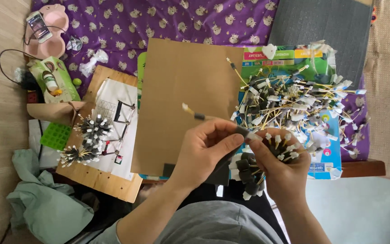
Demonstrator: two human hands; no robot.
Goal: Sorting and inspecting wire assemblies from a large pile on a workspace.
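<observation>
My left hand (203,152) pinches one thin yellow wire piece (199,115) with a black sleeve and a white tip; it points up and to the left over a brown cardboard sheet (181,90). My right hand (280,166) grips a bundle of the same wire pieces (249,169), their white and black ends sticking out above and below the fist. The two hands touch at the fingertips. A big loose pile of such wire pieces (294,101) lies just beyond my right hand on colourful printed sheets.
A wooden board (96,177) at left carries a paper drawing and two finished wire bundles (89,138). Further left lie a green tray (56,135), a green carton (55,80), a phone (39,26) on a pink holder, and grey-green cloth (41,203). A dark foam mat (326,27) sits top right.
</observation>
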